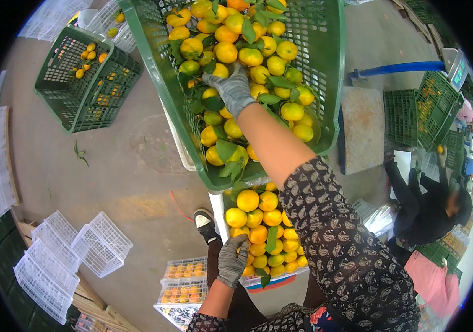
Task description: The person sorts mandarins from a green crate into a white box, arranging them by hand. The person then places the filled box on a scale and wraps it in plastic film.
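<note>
A green plastic crate (pixel 330 83), tilted towards me, is heaped with yellow-orange mandarins (pixel 226 52), many with leaves. My right hand (pixel 234 89), in a grey glove, reaches into the heap with thumb and fingers spread around a mandarin; its fingertips are partly hidden among the fruit. Below the green crate's near edge stands a white crate (pixel 216 211) filled with mandarins (pixel 258 234) lying close together. My left hand (pixel 233 259), also gloved, is at that crate's left side with its fingers curled against the fruit. Whether it grips one is unclear.
Another green crate (pixel 112 97) with a few mandarins stands on the floor at left. Clear plastic baskets (pixel 101 245) lie at lower left, above filled baskets (pixel 182 290) by my leg. On the right are a platform scale (pixel 363 128) and a crouching person (pixel 427 211).
</note>
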`<state>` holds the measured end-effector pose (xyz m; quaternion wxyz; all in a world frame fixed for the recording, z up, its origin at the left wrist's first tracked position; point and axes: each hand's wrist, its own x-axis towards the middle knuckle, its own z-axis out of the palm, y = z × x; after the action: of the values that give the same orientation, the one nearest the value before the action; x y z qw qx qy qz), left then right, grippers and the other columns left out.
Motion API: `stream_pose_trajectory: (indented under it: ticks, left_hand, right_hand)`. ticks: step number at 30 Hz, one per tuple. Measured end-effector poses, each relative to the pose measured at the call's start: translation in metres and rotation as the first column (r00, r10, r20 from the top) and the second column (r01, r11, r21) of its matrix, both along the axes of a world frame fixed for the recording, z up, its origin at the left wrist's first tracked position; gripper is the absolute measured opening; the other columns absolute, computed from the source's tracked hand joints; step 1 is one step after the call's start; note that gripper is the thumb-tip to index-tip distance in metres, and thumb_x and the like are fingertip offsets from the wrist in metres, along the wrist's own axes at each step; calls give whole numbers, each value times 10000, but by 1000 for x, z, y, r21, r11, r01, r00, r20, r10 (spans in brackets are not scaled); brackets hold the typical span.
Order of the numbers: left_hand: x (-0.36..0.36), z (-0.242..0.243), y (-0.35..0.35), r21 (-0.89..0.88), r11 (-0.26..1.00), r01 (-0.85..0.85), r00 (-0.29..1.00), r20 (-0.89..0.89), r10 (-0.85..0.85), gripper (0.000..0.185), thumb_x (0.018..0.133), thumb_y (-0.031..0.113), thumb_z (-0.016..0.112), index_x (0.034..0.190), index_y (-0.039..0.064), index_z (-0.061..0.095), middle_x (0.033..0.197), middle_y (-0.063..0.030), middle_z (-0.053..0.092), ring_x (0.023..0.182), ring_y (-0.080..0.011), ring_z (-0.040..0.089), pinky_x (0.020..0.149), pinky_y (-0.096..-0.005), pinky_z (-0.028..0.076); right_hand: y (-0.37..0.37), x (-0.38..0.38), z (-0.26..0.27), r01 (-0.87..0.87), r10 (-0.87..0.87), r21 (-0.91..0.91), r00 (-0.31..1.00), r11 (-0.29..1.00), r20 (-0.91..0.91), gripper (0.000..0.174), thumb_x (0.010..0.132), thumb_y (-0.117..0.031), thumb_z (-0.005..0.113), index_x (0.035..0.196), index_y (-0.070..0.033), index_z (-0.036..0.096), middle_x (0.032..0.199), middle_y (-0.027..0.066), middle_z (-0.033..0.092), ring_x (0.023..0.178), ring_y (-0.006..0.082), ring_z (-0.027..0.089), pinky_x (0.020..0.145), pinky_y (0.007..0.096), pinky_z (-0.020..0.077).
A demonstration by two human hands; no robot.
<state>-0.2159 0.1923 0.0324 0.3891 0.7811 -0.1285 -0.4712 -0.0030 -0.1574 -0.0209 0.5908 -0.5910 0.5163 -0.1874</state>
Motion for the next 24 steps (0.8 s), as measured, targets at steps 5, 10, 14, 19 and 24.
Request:
stream_pose_trajectory:
  ticks: [5, 10, 14, 19, 24]
  left_hand:
    - [-5, 0, 2, 9, 998, 61, 998, 30, -62, 236, 871, 143, 612, 1084, 46, 630, 958, -170, 646, 872, -287, 646, 773, -355, 512]
    - [-4, 2, -2, 20, 997, 69, 998, 13, -69, 239, 870, 137, 613, 1087, 38, 629, 952, -162, 648, 870, -265, 645, 772, -339, 510]
    - [-9, -19, 13, 26, 1000, -9, 1000, 9, 9, 238, 879, 119, 606, 1099, 26, 614, 969, -118, 643, 910, -203, 609, 832, -313, 478]
    - [6, -13, 27, 3, 937, -350, 934, -71, 350, 226, 905, 57, 575, 1123, -1, 583, 1052, -86, 626, 969, -161, 576, 890, -297, 463]
    - [10, -13, 29, 17, 900, -436, 894, -112, 435, 227, 905, 55, 580, 1122, -9, 577, 1057, -76, 617, 962, -151, 571, 874, -274, 467]
  right_hand:
    - [-17, -48, 1, -241, 231, 80, 967, 967, 110, 825, 594, -318, 882, 1232, -6, 463, 1117, 128, 584, 1007, 206, 569, 869, 313, 486]
    - [-16, -108, 52, -417, 414, -79, 909, 905, -55, 835, 580, -386, 872, 1209, -19, 464, 1140, 162, 563, 1036, 258, 563, 883, 355, 482]
    - [3, -189, 71, -441, 456, -116, 872, 890, 176, 750, 663, -369, 820, 1253, -66, 468, 1173, 142, 546, 1076, 271, 549, 930, 354, 449]
    - [19, -322, 86, -268, 268, -10, 961, 963, 61, 758, 704, -362, 805, 1282, -57, 420, 1176, 147, 542, 1075, 259, 559, 923, 339, 462]
    - [43, -377, 64, -342, 352, 144, 934, 929, -57, 700, 733, -311, 778, 1296, -71, 437, 1212, 149, 543, 1074, 252, 559, 906, 375, 463]
